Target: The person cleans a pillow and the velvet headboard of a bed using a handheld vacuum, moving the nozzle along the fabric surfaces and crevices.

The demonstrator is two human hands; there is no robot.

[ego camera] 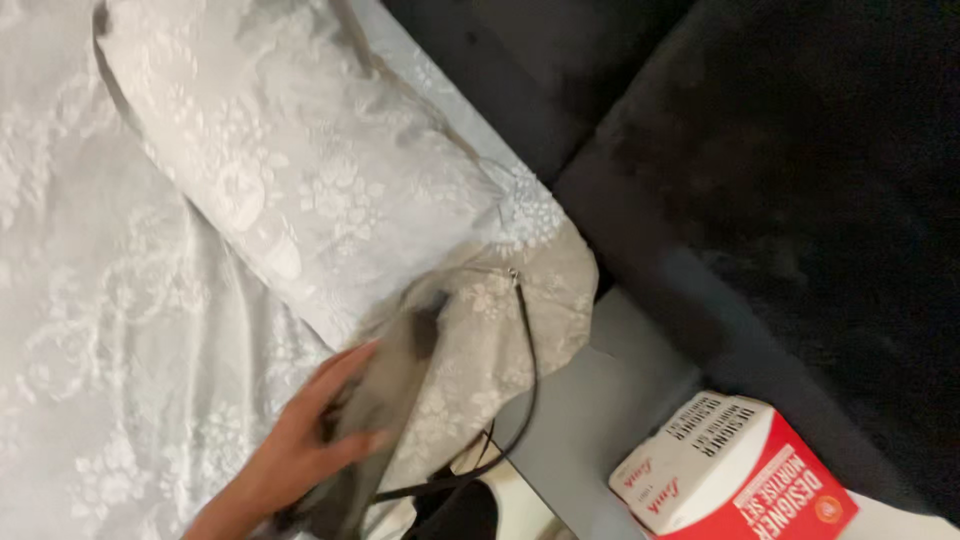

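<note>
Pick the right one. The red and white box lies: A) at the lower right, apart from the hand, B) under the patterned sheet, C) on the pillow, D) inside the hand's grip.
A: the red and white box sits at the lower right on a pale surface, well apart from the hand, which grips grey fabric beside the floral pillow.

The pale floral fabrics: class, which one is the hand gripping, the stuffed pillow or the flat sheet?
The pillow. The hand pinches the loose open end of its cover; the sheet lies flat beneath, apart from the fingers.
</note>
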